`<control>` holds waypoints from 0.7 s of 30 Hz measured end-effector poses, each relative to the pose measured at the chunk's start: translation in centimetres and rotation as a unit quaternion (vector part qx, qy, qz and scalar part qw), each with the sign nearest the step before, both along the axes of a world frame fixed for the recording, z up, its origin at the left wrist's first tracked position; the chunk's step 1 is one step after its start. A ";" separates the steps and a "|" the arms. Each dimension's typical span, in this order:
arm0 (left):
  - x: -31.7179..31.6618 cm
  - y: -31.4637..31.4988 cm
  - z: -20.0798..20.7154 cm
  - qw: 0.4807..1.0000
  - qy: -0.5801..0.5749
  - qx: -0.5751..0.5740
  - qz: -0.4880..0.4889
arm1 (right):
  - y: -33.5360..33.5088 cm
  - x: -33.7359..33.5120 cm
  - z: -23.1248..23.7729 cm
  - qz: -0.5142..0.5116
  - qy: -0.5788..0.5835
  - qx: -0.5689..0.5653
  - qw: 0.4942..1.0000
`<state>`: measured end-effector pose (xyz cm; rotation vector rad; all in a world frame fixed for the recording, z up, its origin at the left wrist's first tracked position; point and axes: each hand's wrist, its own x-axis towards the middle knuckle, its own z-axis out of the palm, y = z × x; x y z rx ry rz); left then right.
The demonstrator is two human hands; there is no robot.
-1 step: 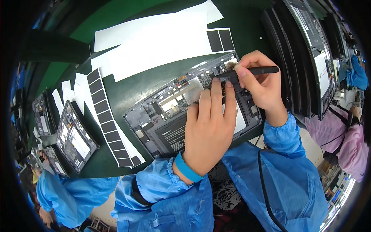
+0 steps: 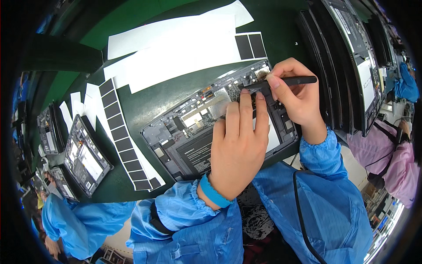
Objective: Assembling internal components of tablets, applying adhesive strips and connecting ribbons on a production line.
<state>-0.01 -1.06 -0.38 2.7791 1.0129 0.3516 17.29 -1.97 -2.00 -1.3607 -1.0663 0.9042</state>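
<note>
An opened tablet-like device (image 2: 166,132) lies in front of me with its circuit boards and black battery (image 2: 196,154) exposed. My left hand (image 2: 239,143) rests palm down across it. Its fingers are stretched out, with the fingertips on the board near the far edge. Black tweezers (image 2: 300,80) are pinched between the thumb and fingers of my right hand (image 2: 296,92), above the device's far right part. Their tips point left, down to the board beside my left fingertips. What lies right under the tips is too small to make out.
White sheets (image 2: 176,48) and a strip of black pads (image 2: 118,127) lie on the green table (image 2: 145,103). More opened devices (image 2: 85,158) stand at the left; a tall stack of devices (image 2: 343,66) rises at the right. A co-worker's blue sleeve (image 2: 79,222) is at lower left, another person's pink clothing (image 2: 373,149) at right.
</note>
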 end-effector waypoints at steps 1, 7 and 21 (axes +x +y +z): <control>0.1 -0.1 0.0 1.000 0.012 0.014 0.012 | -0.1 0.0 0.1 0.003 -0.008 -0.008 1.000; 0.2 -0.3 -0.4 1.000 0.005 0.014 0.007 | -0.1 0.0 -0.1 0.005 -0.013 -0.006 1.000; 1.7 -0.9 0.1 0.997 0.052 0.059 0.021 | -0.4 0.0 0.2 -0.085 0.071 0.041 0.993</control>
